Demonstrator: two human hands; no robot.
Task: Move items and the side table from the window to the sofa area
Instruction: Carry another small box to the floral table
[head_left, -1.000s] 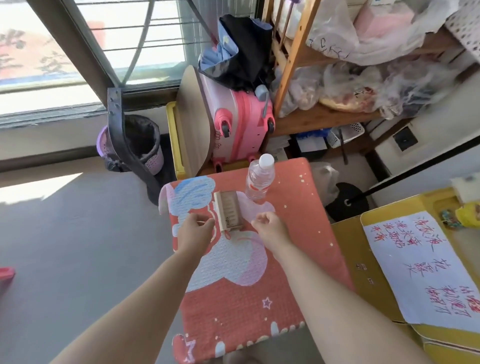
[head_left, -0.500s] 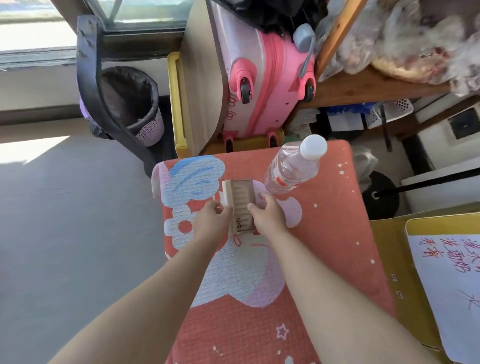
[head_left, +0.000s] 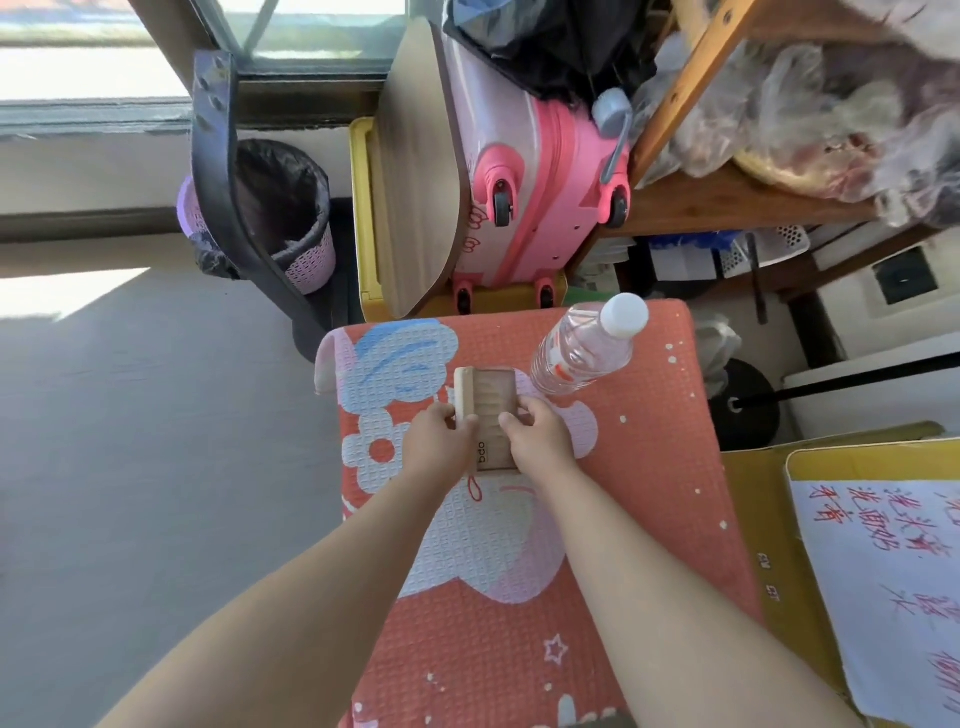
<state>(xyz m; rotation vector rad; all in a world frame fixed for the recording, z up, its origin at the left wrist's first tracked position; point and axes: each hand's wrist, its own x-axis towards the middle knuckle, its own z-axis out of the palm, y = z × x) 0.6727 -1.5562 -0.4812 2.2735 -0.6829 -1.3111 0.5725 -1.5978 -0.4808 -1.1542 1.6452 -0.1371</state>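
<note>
The side table (head_left: 649, 467) stands below me near the window, covered by a coral cloth with a cartoon print. On it lies a small beige wooden box (head_left: 488, 410). My left hand (head_left: 439, 441) grips its left edge and my right hand (head_left: 535, 434) grips its right edge, thumbs on top. A clear plastic water bottle (head_left: 584, 351) with a white cap stands just right of the box, apart from my hands.
Behind the table lean a wooden board (head_left: 415, 171) and a pink suitcase (head_left: 535, 176). A lilac bin with a black liner (head_left: 291, 218) sits left by the window. A wooden shelf (head_left: 727, 202) with bags is right; a yellow carton with a paper sign (head_left: 883, 571) is near right.
My hands closed in on the wooden box from both sides and now hold it. The view moved closer and lower over the table.
</note>
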